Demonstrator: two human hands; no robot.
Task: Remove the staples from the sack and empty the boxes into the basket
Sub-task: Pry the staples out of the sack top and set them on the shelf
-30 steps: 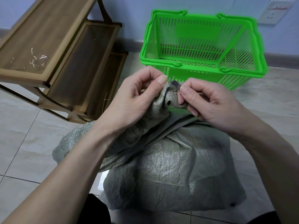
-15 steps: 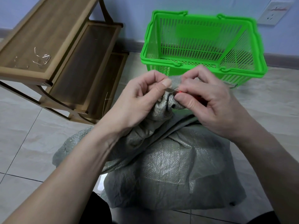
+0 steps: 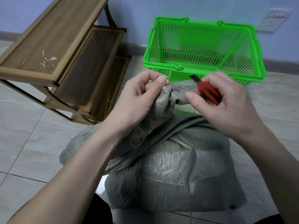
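Pinching the gathered neck of the grey woven sack (image 3: pixel 169 167) on the tiled floor (image 3: pixel 32 143).
Curling left hand (image 3: pixel 137 97) fingers on fabric beside a bent metal staple (image 3: pixel 174 86); gripping a red box cutter (image 3: pixel 208 92) in right hand (image 3: pixel 226 102), before the green plastic basket (image 3: pixel 257 62).

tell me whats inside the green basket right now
Nothing shows inside the green basket: only its slatted walls and perforated floor. The right hand and sack cover its near lower front from outside.

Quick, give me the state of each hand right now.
Left hand: pinching the sack at its gathered mouth.
Right hand: gripping a red utility knife.
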